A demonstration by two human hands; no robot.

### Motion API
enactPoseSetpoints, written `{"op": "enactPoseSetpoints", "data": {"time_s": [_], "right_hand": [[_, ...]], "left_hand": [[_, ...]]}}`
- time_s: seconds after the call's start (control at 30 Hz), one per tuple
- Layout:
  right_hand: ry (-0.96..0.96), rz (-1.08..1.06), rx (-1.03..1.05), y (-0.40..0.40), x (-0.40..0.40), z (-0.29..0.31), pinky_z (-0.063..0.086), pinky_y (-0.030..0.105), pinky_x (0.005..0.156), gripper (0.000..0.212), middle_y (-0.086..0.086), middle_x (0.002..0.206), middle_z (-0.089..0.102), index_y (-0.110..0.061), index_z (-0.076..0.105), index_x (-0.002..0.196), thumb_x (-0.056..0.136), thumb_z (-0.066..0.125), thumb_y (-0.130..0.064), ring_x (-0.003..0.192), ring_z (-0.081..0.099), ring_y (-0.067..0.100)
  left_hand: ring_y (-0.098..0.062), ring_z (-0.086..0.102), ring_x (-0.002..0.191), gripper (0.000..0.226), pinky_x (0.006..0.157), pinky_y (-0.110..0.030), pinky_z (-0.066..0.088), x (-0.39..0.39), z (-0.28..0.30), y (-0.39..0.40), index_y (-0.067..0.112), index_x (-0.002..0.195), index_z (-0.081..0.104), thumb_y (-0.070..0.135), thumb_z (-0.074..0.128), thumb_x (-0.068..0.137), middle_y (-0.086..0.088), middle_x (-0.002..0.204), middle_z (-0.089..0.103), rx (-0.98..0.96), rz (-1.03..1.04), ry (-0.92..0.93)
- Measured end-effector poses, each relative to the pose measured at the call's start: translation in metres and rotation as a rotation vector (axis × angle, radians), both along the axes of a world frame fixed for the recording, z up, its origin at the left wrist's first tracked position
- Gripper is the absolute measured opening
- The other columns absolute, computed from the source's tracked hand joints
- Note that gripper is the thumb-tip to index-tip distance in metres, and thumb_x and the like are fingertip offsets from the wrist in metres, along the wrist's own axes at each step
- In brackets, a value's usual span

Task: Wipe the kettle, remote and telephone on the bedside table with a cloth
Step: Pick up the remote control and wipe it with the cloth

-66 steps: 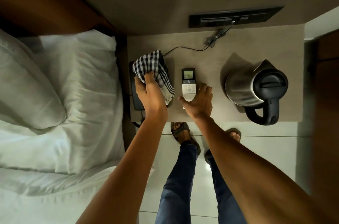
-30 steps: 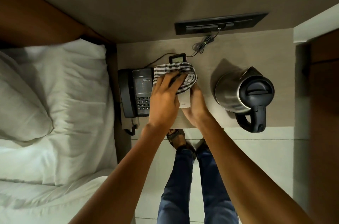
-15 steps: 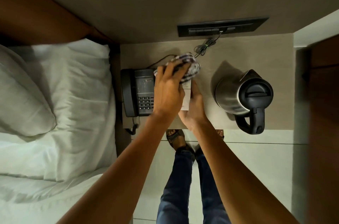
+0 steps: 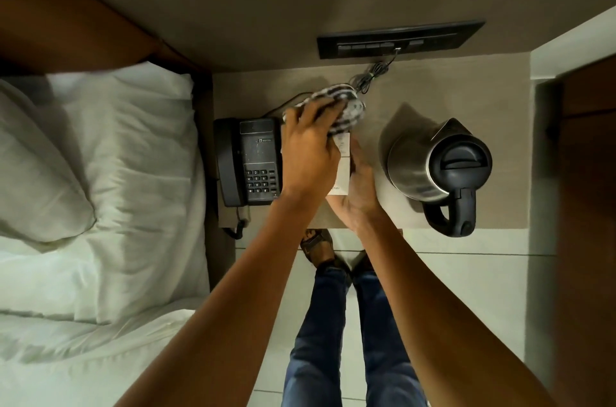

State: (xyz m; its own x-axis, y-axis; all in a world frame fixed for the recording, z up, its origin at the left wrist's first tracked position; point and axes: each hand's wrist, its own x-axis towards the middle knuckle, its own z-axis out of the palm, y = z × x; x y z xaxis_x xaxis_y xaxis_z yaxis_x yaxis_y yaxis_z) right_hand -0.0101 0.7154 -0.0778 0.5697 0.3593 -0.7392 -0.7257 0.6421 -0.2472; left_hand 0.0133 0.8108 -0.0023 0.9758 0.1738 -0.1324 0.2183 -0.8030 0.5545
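At frame centre, the left hand (image 4: 308, 153) presses a bunched checked cloth (image 4: 336, 106) on the slim white remote (image 4: 343, 169) gripped by the right hand (image 4: 361, 193); snagging the thin black cord (image 4: 368, 78) above could tug it.

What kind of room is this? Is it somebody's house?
Probably a hotel bedroom, though I can't be sure. There is a bed with white sheets, and beside it a bedside table with a corded telephone and an electric kettle.

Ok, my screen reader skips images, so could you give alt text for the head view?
From above, the left hand rubs a checked cloth over a white remote held by the right hand, above a bedside table between a black telephone and a steel kettle.
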Motion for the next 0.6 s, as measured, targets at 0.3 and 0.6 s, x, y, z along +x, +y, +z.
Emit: {"op": "enactPoseSetpoints", "data": {"time_s": [0.3, 0.6], "right_hand": [[0.11, 0.098, 0.069, -0.011, -0.005, -0.005, 0.067, 0.037, 0.079, 0.067, 0.012, 0.1, 0.079, -0.008, 0.079, 0.122, 0.108, 0.045, -0.064, 0.086, 0.077, 0.024], [0.029, -0.024, 0.095, 0.006, -0.011, -0.002, 0.06, 0.028, 0.086, 0.045, 0.009, 0.117, 0.077, -0.013, 0.073, 0.13, 0.116, 0.041, -0.042, 0.104, 0.073, 0.021]], "left_hand": [[-0.022, 0.047, 0.132, 0.047, 0.109, -0.054, 0.049, -0.108, 0.006, 0.009, 0.014, 0.122, 0.072, -0.005, 0.053, 0.083, -0.006, 0.132, 0.067, -0.134, -0.031, 0.181], [-0.031, 0.044, 0.133, 0.062, 0.113, -0.032, 0.042, -0.024, -0.012, 0.006, 0.021, 0.141, 0.064, -0.012, 0.06, 0.089, -0.002, 0.147, 0.058, -0.063, 0.043, 0.03]]}}
